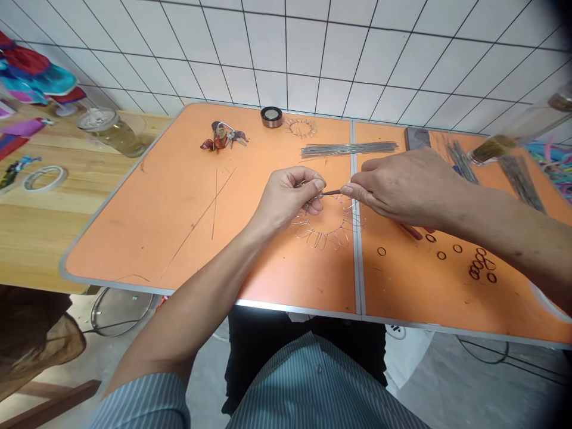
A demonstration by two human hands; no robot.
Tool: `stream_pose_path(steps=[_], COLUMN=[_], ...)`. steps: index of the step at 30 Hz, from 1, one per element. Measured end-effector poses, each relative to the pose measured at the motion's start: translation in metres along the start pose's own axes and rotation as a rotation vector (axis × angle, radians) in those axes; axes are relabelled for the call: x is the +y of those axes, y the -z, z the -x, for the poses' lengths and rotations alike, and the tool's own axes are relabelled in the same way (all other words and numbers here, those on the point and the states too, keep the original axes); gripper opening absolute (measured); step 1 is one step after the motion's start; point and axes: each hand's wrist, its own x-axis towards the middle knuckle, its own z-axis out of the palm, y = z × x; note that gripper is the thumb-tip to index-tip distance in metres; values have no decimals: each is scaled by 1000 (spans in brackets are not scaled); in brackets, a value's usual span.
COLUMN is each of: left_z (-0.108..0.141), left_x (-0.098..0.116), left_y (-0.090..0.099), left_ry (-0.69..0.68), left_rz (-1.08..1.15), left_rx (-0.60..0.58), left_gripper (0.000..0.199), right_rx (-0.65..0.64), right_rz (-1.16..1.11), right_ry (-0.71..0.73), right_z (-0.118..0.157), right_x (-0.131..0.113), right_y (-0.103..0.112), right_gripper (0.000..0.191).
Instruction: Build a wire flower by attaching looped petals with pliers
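A flower-like ring of thin wire loops [320, 240] is pinched at its upper left edge between the thumb and fingers of my left hand [290, 193]. My right hand [395, 179] is closed around a pair of narrow-nosed pliers [331, 192], whose dark tip meets the wire at my left fingertips. Red handle ends [411, 231] show below the right palm; the rest of the tool is hidden by the hand. Beyond my hands lies a bundle of straight wires [348, 149]. A second looped wire ring [300, 127] rests near the wall.
On the orange table [179, 238] are keys [227, 137], a round dark-rimmed container [271, 117], two loose wires [201, 217] and several small dark rings [478, 265]. More wire bundles [522, 182] and a glass jar [500, 143] stand right. A jar [111, 130] and tape roll [44, 179] are left.
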Motion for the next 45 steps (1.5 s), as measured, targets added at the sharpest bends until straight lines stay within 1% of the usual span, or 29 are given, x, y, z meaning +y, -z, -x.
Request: stream_pose_path(steps=[4,8,12,19,24,32,36,38,40,41,43,45], left_z=[0,0,0,0,0,0,-2,-3,-3,-3,-3,-3], left_x=[0,1,1,1,1,0,-2,-2,-1,0,1,3], left_y=[0,0,0,0,1,0,2,3,3,3,3,3], left_ry=[8,15,4,1,-5,-2,13,27,48,57,69,74], left_rz=[14,33,45,27,27,14,56,94,125,138,162,180], left_rx=[-21,-32,-37,-23,-37,-23,-49,-73,-89,-93,-102,-114], left_gripper=[30,30,28,31,26,25,30,35,42,45,49,50], right_rx=[6,-17,-39,-87,-108,-63,-65,-15,63,80,62,35], right_rz=[-7,-35,-22,-15,-40,-4,-92,-171,-285,-352,-461,-503], right_ry=[24,12,0,-34,-48,-21,-19,9,53,80,110,109], right_z=[-1,-1,1,1,0,2,3,3,2,1,1,0], right_x=[3,4,2,-4,-6,-6,1,9,19,23,30,33], right_y=[0,4,8,14,14,13,11,5,-3,-7,-12,-13], right_gripper=[68,63,64,64,63,63,63,66,69,70,71,69])
